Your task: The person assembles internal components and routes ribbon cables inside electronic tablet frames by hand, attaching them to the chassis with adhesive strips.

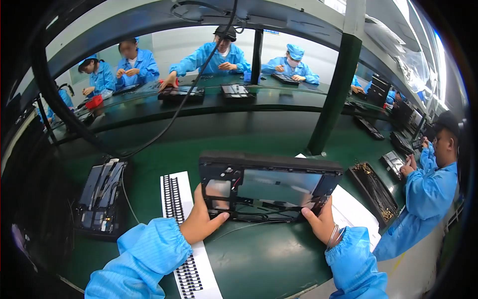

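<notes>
Both my hands hold up a black device housing (279, 184), tilted so its inner side shows, above the green bench. My left hand (203, 217) grips its lower left corner, thumb on the near edge. At the lower right corner my right hand (321, 219) holds it the same way, a bangle on the wrist. A clear panel fills much of the housing, and a short red wire shows inside. Beneath my left forearm lies a white sheet (206, 269) with rows of small black pieces. Left of it, an opened black device (102, 197) lies with its inner parts showing.
White papers (353, 212) lie right of the housing, beside a black tray (373, 192) of thin dark wires. A green post (336, 94) and a hanging black cable (191, 89) stand beyond. A co-worker (423, 194) sits at right; several others work across the bench (239, 264).
</notes>
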Tool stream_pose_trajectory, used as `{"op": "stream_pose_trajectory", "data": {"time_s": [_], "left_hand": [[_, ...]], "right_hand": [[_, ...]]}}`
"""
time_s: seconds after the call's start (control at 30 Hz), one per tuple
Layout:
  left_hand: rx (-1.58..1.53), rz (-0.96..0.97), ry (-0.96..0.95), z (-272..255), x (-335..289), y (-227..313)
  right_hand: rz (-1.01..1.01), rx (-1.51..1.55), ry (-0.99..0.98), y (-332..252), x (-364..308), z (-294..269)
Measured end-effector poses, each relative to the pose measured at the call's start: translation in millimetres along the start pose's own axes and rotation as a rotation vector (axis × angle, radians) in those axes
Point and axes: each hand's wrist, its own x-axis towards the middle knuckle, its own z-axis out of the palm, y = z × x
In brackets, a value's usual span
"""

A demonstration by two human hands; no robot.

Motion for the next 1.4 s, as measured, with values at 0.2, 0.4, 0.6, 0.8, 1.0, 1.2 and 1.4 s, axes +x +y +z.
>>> {"op": "stream_pose_trajectory", "data": {"time_s": [0.2,0.4,0.6,0.8,1.0,1.2,1.4], "left_hand": [[-0.177,-0.26,-0.151,-14,5,29],[-0.508,-0.544,-0.513,-42,-38,60],[0.615,-0.01,-0.354,-72,-75,59],[0.628,0.105,-0.405,-84,-84,45],[0.645,0.1,-0.029,-77,-27,16],[0.769,0.069,0.073,-52,-14,-23],[0.764,0.118,0.12,-54,-18,-27]], "right_hand": [[0.14,0.026,0.142,-3,9,-4],[0.54,0.108,-0.07,-26,21,-26],[0.514,-0.303,-0.031,-30,16,-11],[-0.367,-1.096,0.263,-45,20,2],[-0.233,-0.509,-0.101,-92,73,95],[-0.095,-0.613,-0.399,-60,128,227],[-0.002,-0.679,-0.479,-57,123,261]]}}
